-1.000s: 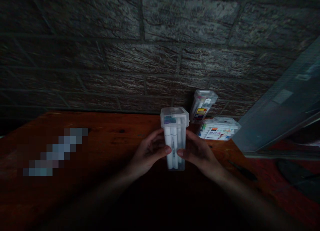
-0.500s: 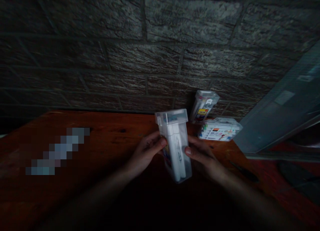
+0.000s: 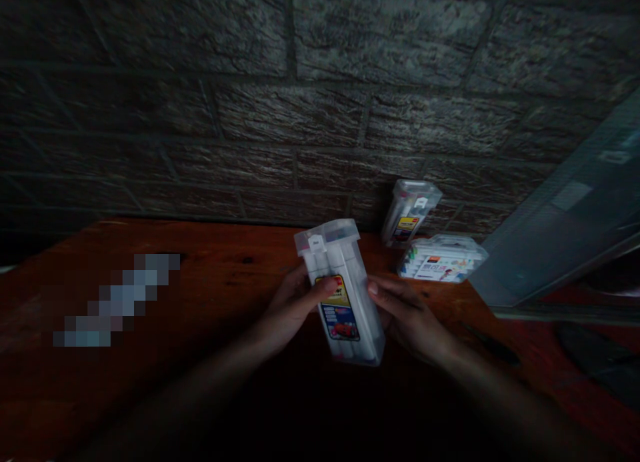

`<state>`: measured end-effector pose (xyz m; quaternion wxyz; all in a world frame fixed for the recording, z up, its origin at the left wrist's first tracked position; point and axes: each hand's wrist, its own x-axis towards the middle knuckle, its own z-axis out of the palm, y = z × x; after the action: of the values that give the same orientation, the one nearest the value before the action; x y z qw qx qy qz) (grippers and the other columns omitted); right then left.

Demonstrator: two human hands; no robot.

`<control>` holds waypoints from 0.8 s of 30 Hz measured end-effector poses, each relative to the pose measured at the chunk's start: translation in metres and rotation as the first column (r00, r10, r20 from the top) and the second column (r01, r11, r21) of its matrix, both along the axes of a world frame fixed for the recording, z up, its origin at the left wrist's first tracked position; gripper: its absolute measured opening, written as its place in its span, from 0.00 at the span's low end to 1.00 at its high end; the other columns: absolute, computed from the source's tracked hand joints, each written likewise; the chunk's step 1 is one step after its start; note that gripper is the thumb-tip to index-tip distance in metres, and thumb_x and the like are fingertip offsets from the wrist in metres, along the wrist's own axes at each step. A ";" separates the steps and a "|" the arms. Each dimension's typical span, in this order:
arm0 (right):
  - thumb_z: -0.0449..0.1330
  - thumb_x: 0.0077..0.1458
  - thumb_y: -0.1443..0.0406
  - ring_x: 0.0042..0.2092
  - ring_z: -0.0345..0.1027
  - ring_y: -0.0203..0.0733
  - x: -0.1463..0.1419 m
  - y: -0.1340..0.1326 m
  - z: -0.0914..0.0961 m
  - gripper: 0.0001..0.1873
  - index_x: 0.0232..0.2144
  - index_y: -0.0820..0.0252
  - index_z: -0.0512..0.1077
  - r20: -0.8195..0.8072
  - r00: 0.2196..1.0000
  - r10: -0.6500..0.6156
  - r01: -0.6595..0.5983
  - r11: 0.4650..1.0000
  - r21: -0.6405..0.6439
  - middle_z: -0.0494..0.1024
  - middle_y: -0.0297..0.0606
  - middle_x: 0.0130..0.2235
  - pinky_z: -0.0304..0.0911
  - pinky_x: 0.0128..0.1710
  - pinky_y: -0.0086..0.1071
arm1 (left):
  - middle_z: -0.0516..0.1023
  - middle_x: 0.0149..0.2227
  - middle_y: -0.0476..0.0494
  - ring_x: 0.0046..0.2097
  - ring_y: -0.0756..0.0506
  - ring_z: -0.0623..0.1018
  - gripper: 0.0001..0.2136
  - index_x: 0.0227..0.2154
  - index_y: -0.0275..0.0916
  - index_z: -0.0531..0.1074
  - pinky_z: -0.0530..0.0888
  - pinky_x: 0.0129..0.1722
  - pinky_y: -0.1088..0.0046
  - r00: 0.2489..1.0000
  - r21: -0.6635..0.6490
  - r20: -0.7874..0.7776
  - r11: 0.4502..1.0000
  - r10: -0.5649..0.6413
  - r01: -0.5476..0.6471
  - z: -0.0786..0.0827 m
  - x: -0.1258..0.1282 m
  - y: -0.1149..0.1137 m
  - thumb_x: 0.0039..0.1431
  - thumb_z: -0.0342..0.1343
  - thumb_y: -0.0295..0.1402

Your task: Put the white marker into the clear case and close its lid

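Note:
Between my hands is a clear plastic marker case (image 3: 357, 302), tilted, with white pens inside and a yellow and blue label bearing a red car picture. My left hand (image 3: 295, 299) is closed on its left side, thumb over the label. My right hand (image 3: 403, 309) grips the right side with the thumb near the edge; its other fingers are partly hidden. The lid is on the case. Beyond it, a similar clear marker case (image 3: 411, 212) stands against the wall. In front of that sits a wider clear case of markers (image 3: 443, 259) with a handle and a white label.
The wooden table (image 3: 215, 255) meets a brick-patterned wall (image 3: 320, 115). A pixelated patch covers something at the table's left. A grey panel (image 3: 555, 202) rises at the right, and a dark slim object (image 3: 493, 345) lies near the table's right edge. The light is dim.
The held marker case has been turned so that its labelled face now shows, and its top has swung to the left. Both hands keep hold of it.

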<state>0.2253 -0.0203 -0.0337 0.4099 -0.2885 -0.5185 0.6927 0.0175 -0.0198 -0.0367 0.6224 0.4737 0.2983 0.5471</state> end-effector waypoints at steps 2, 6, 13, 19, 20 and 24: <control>0.66 0.65 0.53 0.43 0.83 0.47 0.002 0.001 -0.001 0.17 0.51 0.52 0.82 0.038 0.999 0.001 -0.002 0.999 0.032 0.87 0.39 0.44 0.78 0.48 0.45 | 0.85 0.41 0.42 0.42 0.41 0.83 0.17 0.43 0.38 0.80 0.78 0.46 0.62 0.999 0.005 -0.016 0.999 0.035 -0.035 0.000 0.001 0.000 0.56 0.71 0.43; 0.66 0.65 0.54 0.46 0.82 0.45 0.004 0.002 0.003 0.16 0.51 0.52 0.81 0.098 0.995 0.003 -0.018 0.988 0.153 0.86 0.39 0.47 0.76 0.52 0.45 | 0.86 0.41 0.44 0.41 0.42 0.83 0.15 0.41 0.40 0.80 0.79 0.46 0.63 0.996 0.031 -0.052 0.997 0.078 -0.077 0.001 0.002 -0.001 0.53 0.73 0.40; 0.75 0.55 0.62 0.48 0.81 0.44 -0.001 0.002 0.002 0.23 0.52 0.51 0.77 0.099 0.994 0.052 -0.071 0.977 0.203 0.84 0.38 0.50 0.77 0.51 0.42 | 0.86 0.40 0.44 0.40 0.42 0.84 0.17 0.41 0.40 0.79 0.80 0.45 0.62 0.993 0.015 -0.079 0.996 0.090 -0.090 0.001 0.003 0.000 0.51 0.74 0.40; 0.73 0.57 0.63 0.45 0.82 0.44 0.000 0.005 0.000 0.20 0.52 0.54 0.77 0.100 0.995 0.022 -0.037 0.988 0.153 0.85 0.39 0.48 0.78 0.49 0.41 | 0.86 0.44 0.40 0.44 0.40 0.84 0.17 0.43 0.38 0.79 0.80 0.45 0.62 0.985 0.051 -0.150 0.996 0.084 -0.077 -0.003 -0.001 0.004 0.55 0.71 0.42; 0.73 0.57 0.62 0.45 0.83 0.44 0.001 0.005 0.000 0.20 0.51 0.55 0.78 0.090 0.996 0.016 -0.029 0.989 0.146 0.86 0.39 0.47 0.78 0.49 0.41 | 0.85 0.44 0.40 0.44 0.40 0.84 0.18 0.44 0.37 0.78 0.81 0.44 0.63 0.984 0.044 -0.166 0.997 0.067 -0.060 -0.004 -0.001 0.005 0.56 0.70 0.43; 0.72 0.57 0.62 0.45 0.83 0.46 0.001 0.006 0.001 0.18 0.49 0.55 0.80 0.058 0.998 -0.036 0.029 0.993 0.117 0.86 0.40 0.47 0.78 0.52 0.46 | 0.85 0.45 0.38 0.43 0.41 0.84 0.21 0.48 0.36 0.76 0.80 0.36 0.68 0.986 -0.012 -0.166 0.999 -0.033 0.032 -0.006 -0.003 0.006 0.57 0.69 0.43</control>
<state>0.2267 -0.0139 -0.0323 0.4214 -0.2931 -0.5654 0.6456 0.0142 -0.0134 -0.0430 0.6065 0.5194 0.3440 0.4940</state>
